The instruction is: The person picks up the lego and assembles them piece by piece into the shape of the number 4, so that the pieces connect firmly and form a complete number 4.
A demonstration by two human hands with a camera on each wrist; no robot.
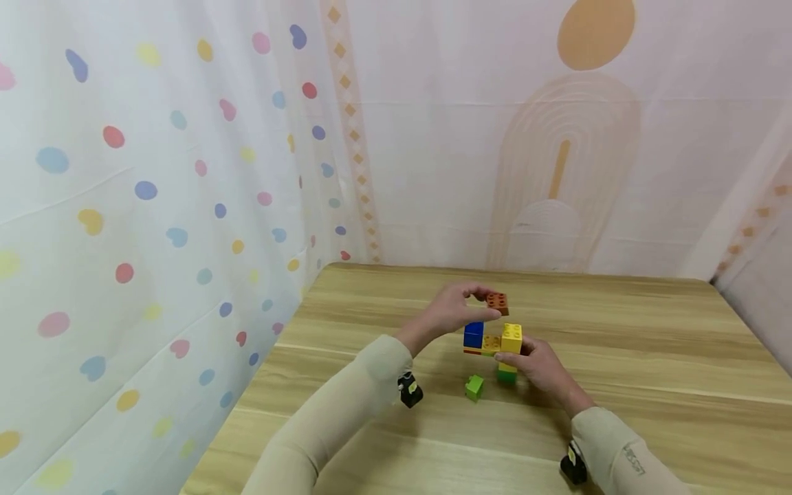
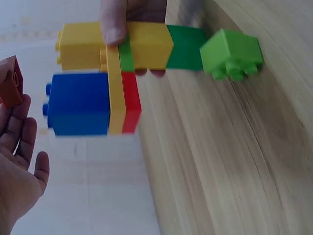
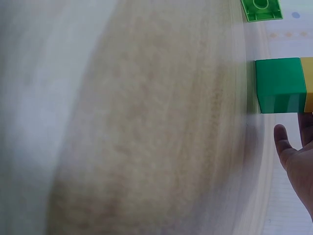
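Observation:
Pinched between the thumb and fingers of my left hand [image 1: 454, 311] is a reddish-brown toy brick [image 1: 498, 303], held above a built stack. My right hand [image 1: 546, 369] grips that stack at its yellow bricks [image 1: 511, 338], thumb on the near side. A dark green brick [image 3: 279, 85] forms the stack's foot. Sideways from the column reaches a thin yellow plate [image 2: 115, 93], with a red piece [image 2: 131, 103] and a light green piece [image 2: 126, 55] under it. On the plate's outer end sits a blue block [image 2: 79, 104], studs up.
A loose light green brick [image 1: 474, 388] lies tipped on its side on the wooden table [image 1: 396, 447], in front of the stack. Black wrist devices [image 1: 410, 390] are strapped at both sleeves. Patterned curtains [image 1: 433, 172] hang behind and to the left of the table.

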